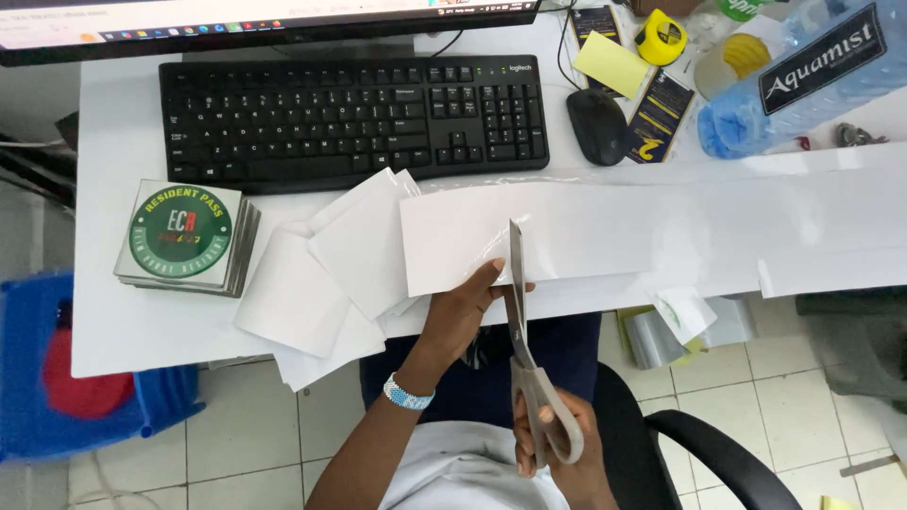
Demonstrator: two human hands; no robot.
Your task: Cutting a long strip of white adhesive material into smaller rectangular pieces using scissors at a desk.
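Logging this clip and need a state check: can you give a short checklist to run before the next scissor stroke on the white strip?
1. Left hand holds strip at its cut end: ok.
2. Right hand in scissors handles: ok.
3. Blades across the strip: ok.
4. Left fingers clear of blades: not ok, thumb lies right beside them.
5. Cut pieces lie clear, left of the blades: ok.
6. Cut line marked on strip: cannot tell.

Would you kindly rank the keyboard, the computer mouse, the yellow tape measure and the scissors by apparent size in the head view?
1. Black keyboard
2. Scissors, though they are nearer the camera
3. Computer mouse
4. Yellow tape measure
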